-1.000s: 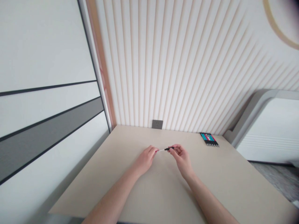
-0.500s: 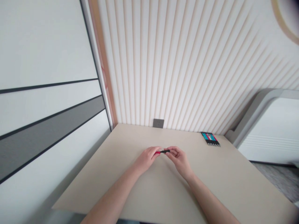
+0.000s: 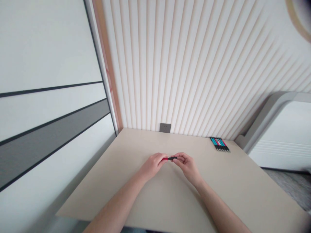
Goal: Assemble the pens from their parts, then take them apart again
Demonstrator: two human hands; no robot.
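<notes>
A slim pen (image 3: 172,158), red at its left part and black at its right, is held level between my two hands above the middle of the table. My left hand (image 3: 154,164) is closed on the red part, which its fingers mostly cover. The fingers of my right hand (image 3: 186,164) pinch the black end. Whether the two parts are fully joined is too small to tell.
Several pens (image 3: 220,144) in teal, red and black lie side by side at the back right of the beige table (image 3: 136,142). Behind it, a dark socket (image 3: 165,127) sits on the ribbed wall. A white headboard (image 3: 282,136) stands at the right.
Both hands keep nearly the same place and still hold the pen. The view has shifted very slightly.
</notes>
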